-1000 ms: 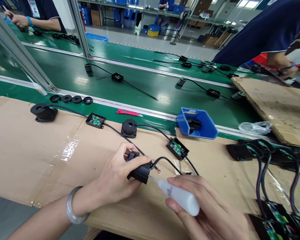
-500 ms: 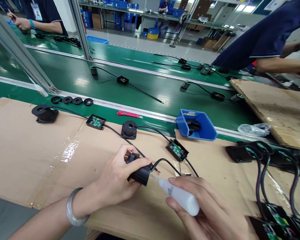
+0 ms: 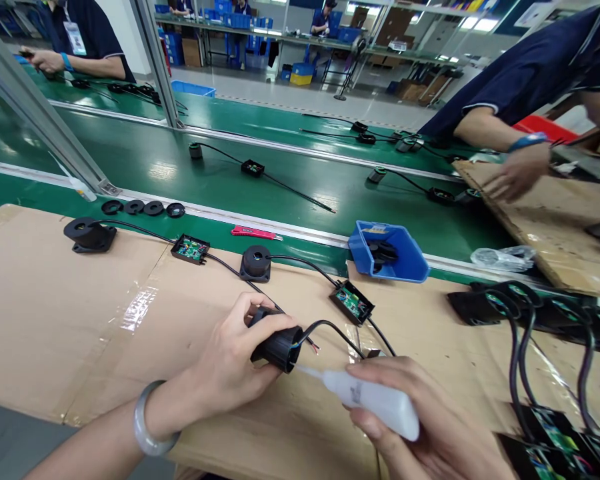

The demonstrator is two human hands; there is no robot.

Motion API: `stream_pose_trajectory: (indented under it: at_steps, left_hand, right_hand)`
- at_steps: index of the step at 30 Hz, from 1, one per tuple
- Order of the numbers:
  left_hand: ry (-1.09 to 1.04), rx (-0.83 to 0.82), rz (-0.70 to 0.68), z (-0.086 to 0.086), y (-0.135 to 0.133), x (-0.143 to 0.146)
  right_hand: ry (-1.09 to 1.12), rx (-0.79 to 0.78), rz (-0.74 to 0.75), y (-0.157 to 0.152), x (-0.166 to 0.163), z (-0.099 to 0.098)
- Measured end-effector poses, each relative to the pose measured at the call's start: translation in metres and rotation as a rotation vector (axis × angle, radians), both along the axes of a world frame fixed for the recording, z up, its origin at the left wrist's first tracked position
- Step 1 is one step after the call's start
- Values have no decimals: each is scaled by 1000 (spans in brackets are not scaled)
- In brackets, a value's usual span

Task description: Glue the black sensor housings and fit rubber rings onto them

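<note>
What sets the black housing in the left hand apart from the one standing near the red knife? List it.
The held housing is tipped on its side in the left hand, the bottle nozzle at its rim; the standing housing sits upright and untouched on the cardboard. Both are black, round and cabled.

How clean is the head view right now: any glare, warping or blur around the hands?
Head view: the left hand, black housing and white bottle in the right hand are sharp and evenly lit; ceiling lights glare in patches on the green conveyor belt and on clear tape on the cardboard sheet; wide-angle warping bends the aluminium post and edges.
</note>
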State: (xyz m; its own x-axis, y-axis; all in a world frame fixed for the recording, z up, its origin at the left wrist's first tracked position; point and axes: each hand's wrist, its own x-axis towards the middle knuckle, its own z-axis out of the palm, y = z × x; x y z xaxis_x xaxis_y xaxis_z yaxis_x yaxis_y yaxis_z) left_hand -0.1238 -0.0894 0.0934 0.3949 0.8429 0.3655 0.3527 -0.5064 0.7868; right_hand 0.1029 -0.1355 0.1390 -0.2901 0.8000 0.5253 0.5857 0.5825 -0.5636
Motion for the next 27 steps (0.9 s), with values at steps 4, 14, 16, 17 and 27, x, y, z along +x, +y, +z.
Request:
stream_pose_trajectory:
  at_steps: [4,14,16,17,27]
  left_hand:
    - [-216,-322,-16,-3,1,6]
    - [-705,-998,-235,-8,-2,17]
    - [-708,-1008,-243,-7,-2,17]
    - [-707,-1009,-248,-6,-2,17]
    - [-681,-1004,-230,-10,-3,16]
  right_hand:
    - [195,63,-104,0,0,-6]
    - [143,158,-33,9,-21,-21]
    - [108,138,-22,9,-22,-21]
    - [101,138,-21,9,-23,-21]
    - [71,177,-29,9,-24,-24]
